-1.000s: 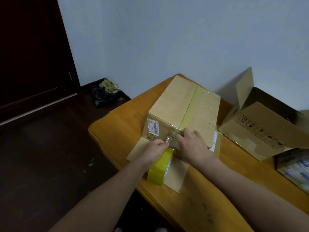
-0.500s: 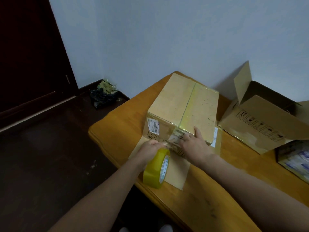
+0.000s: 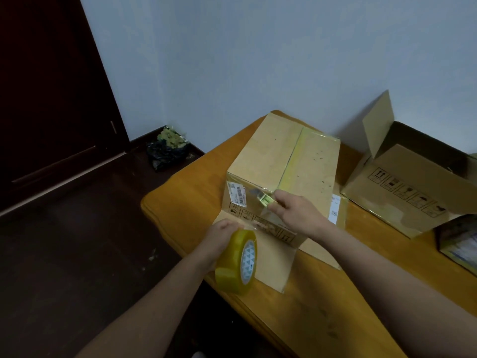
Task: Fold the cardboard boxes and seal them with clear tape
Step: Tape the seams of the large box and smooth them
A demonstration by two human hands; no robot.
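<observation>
A closed cardboard box stands on the wooden table, with a yellowish tape strip along its top seam. Its lower flaps lie flat on the table toward me. My left hand grips a roll of clear yellowish tape just in front of the box's near face. A stretch of tape runs from the roll up that face. My right hand presses its fingers on the tape near the top front edge of the box.
A second cardboard box with raised flaps stands to the right against the wall. A printed carton sits at the right edge. On the dark floor lies a black bag beside a dark door. The table's left edge is close to my left hand.
My left hand has drawn the roll down and toward me, away from the box. My right hand has slid left along the box's front top edge.
</observation>
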